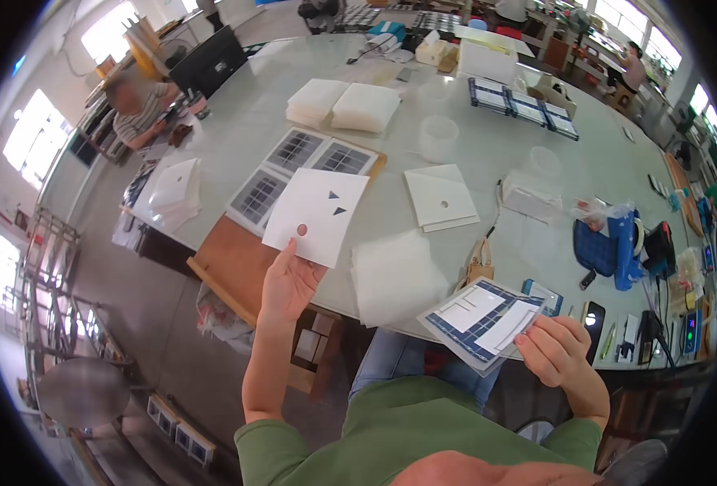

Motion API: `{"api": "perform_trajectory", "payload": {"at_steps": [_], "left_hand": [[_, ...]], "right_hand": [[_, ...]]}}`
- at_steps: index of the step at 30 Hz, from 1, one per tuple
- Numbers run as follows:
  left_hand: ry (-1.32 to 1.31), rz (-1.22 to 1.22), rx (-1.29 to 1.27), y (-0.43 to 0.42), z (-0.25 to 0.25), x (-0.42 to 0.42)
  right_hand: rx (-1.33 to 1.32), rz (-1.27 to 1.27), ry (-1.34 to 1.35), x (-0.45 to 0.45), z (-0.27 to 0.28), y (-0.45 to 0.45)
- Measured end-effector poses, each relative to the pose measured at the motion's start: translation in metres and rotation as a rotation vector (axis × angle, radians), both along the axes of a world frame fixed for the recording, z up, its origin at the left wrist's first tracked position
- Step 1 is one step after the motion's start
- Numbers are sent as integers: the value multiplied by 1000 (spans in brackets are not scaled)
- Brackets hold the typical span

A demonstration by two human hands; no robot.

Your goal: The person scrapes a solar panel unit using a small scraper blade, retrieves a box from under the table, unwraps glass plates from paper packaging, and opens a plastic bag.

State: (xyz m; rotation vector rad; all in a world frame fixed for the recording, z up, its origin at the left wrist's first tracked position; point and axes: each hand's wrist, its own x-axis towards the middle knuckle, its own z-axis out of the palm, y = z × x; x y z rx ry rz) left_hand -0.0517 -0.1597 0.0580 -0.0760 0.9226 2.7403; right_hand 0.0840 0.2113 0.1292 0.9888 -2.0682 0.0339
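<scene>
My left hand (291,283) pinches the lower edge of a white square sheet (314,212), which has a round hole and two small dark triangles. Behind that sheet lie several dark-gridded panels with white borders (294,151) on a brown board (237,257). At the table's front edge, my right hand (554,348) grips the corner of a blue-and-white patterned panel (482,320), held tilted with a translucent sheet under it. Between the hands lies a stack of translucent sheets (399,277). Farther back is a white square sheet with a hole (441,197).
Two thick white stacks (365,108) stand at the back, near a clear plastic cup (439,138). Blue-and-white panels (524,108) lie at back right. A phone (593,324), blue pouch (597,245) and cables are on the right. Another person (144,109) sits at the left edge.
</scene>
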Motion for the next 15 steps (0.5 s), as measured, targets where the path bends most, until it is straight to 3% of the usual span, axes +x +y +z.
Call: {"api": "perform_trajectory", "payload": {"at_steps": [6,8,9,11,12,15], "left_hand": [[-54,416,-114,-70,-34,43],[-222,549,-188,-83,-46,57],[-231,538,-239,-90,-54,60],[-431,271,62,-86,-31,71],[-398,103,102,-89,-30,77],[-400,48,-140,-81,-21,98]], "right_hand": [[-35,80,-15,-5,-17,1],[-36,100,-22,-10,-19,-8],[-15,113,-38,-13,-18,-15],[26,154,-34,-20,-23,-25],[23,163,1,-23,-24,-31],[-30,186,118,-31,-30,-45]]}}
